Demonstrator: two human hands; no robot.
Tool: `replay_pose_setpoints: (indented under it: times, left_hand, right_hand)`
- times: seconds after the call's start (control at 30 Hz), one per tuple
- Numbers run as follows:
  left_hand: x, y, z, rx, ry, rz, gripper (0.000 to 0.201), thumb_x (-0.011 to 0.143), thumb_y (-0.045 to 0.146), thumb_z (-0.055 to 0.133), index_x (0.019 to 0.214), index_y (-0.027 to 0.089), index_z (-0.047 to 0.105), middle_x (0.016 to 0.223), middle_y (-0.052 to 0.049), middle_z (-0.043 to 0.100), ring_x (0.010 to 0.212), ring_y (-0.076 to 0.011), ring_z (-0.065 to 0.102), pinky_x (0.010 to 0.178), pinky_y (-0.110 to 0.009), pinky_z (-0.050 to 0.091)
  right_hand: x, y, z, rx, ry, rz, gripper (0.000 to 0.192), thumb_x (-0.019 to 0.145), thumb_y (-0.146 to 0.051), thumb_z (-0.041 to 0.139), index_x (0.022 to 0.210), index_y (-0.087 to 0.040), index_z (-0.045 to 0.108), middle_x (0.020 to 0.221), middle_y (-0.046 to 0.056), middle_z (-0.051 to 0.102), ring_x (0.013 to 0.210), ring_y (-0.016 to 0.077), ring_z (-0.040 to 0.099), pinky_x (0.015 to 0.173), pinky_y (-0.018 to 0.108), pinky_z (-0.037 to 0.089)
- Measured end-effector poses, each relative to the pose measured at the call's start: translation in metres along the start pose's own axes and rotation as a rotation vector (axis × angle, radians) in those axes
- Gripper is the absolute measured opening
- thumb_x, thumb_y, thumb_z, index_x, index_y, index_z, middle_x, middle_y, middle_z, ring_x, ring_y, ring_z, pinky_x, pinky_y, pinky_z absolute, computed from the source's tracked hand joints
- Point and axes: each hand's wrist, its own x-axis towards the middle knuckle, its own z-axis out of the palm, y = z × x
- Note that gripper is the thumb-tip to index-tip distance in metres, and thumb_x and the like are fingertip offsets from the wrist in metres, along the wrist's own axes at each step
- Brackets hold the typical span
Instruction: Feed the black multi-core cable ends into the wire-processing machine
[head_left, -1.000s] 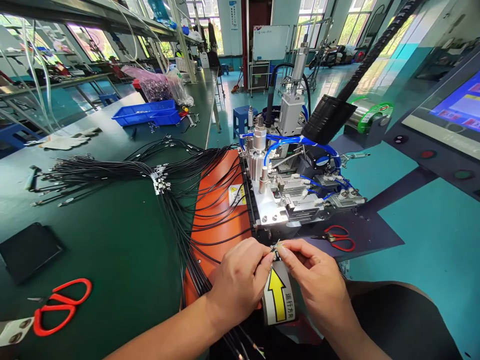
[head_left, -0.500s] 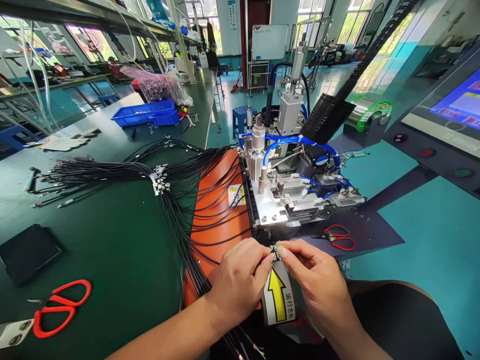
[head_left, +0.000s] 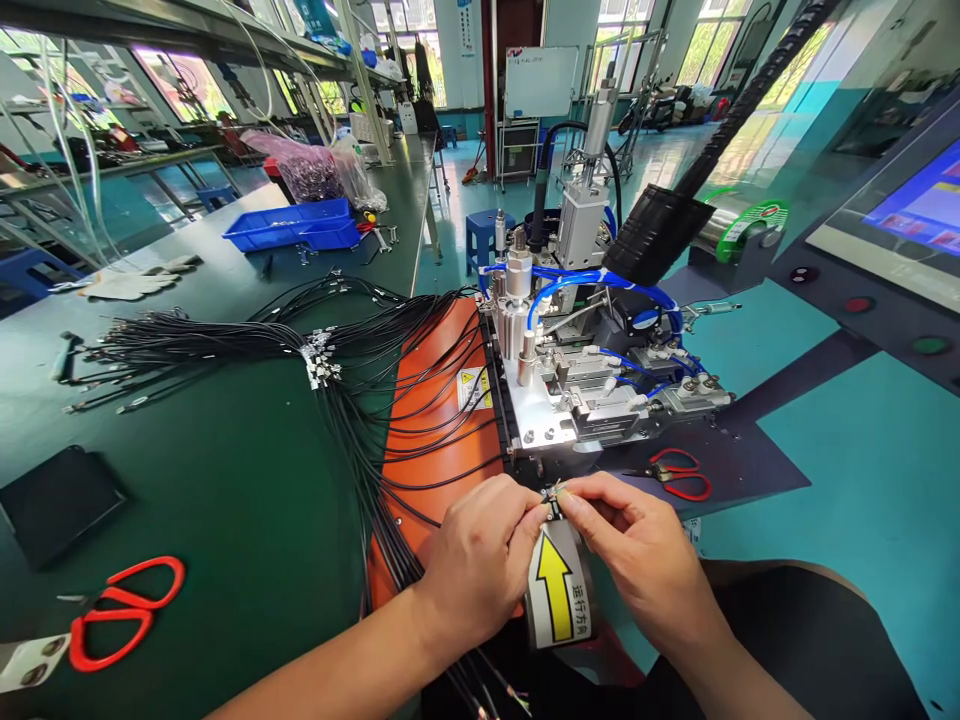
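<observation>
My left hand (head_left: 484, 540) is closed in a pinch on the dark end of what looks like a black cable, mostly hidden by the fingers. Closely facing it, my right hand (head_left: 641, 545) pinches thin pale wires (head_left: 557, 488) at that end. Both sets of fingertips meet just above a small metal holder (head_left: 555, 510) at the front of the machine (head_left: 544, 400). Below them, a rounded metal cover carries a label with a yellow arrow (head_left: 555, 590). Many black cables (head_left: 352, 450) run across the orange guard (head_left: 435, 400) to my left.
Red-handled scissors (head_left: 124, 615) lie on the green table (head_left: 240, 500) beside a black tray (head_left: 60, 505). A second red-handled pair (head_left: 679, 473) rests right of the machine. Farther back are a blue bin (head_left: 292, 228), gloves (head_left: 139, 280) and a solder spool (head_left: 742, 228). A control screen (head_left: 915, 200) stands right.
Both hands stay pinched at the same spot, with the right fingertips shifted very slightly to the right. The thin wires between them show a little more now.
</observation>
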Motion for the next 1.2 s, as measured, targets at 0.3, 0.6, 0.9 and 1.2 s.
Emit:
replay_pose_setpoints:
  times: [0.3,0.6,0.9,1.2]
  left_hand:
    - [0.000,-0.001,0.000,0.019,-0.004,0.028,0.020,0.099,0.021,0.047,0.087,0.017,0.062,0.078,-0.002,0.059,0.073,-0.0153,0.053,0.066,-0.029,0.038]
    - [0.001,0.000,-0.001,0.022,0.008,0.033,0.019,0.099,0.020,0.047,0.086,0.017,0.061,0.077,-0.002,0.059,0.072,-0.0148,0.053,0.066,-0.028,0.038]
    - [0.001,-0.001,0.001,-0.004,0.041,0.040,0.014,0.096,0.020,0.053,0.087,0.017,0.063,0.079,-0.001,0.060,0.073,-0.0142,0.054,0.066,-0.028,0.039]
    - [0.000,0.000,0.000,0.037,0.054,0.093,0.015,0.096,0.018,0.054,0.082,0.016,0.061,0.075,-0.001,0.058,0.070,-0.0138,0.052,0.065,-0.028,0.038]
  right_hand:
    - [0.004,-0.002,-0.009,-0.085,-0.083,-0.031,0.024,0.091,-0.044,0.062,0.092,-0.022,0.071,0.087,-0.001,0.067,0.080,0.0143,0.058,0.070,0.025,0.046]
    - [0.004,0.000,-0.006,-0.037,-0.074,-0.026,0.025,0.091,-0.045,0.063,0.092,-0.021,0.071,0.088,0.000,0.068,0.080,0.0144,0.058,0.071,0.024,0.046]
    - [0.002,0.001,0.006,0.082,0.029,0.008,0.027,0.086,-0.046,0.069,0.091,-0.019,0.072,0.089,0.002,0.070,0.082,0.0154,0.062,0.074,0.024,0.049]
    - [-0.006,0.006,0.023,-0.214,0.252,-0.269,0.013,0.092,-0.031,0.063,0.088,-0.020,0.070,0.083,0.000,0.064,0.072,0.0121,0.060,0.062,0.023,0.047]
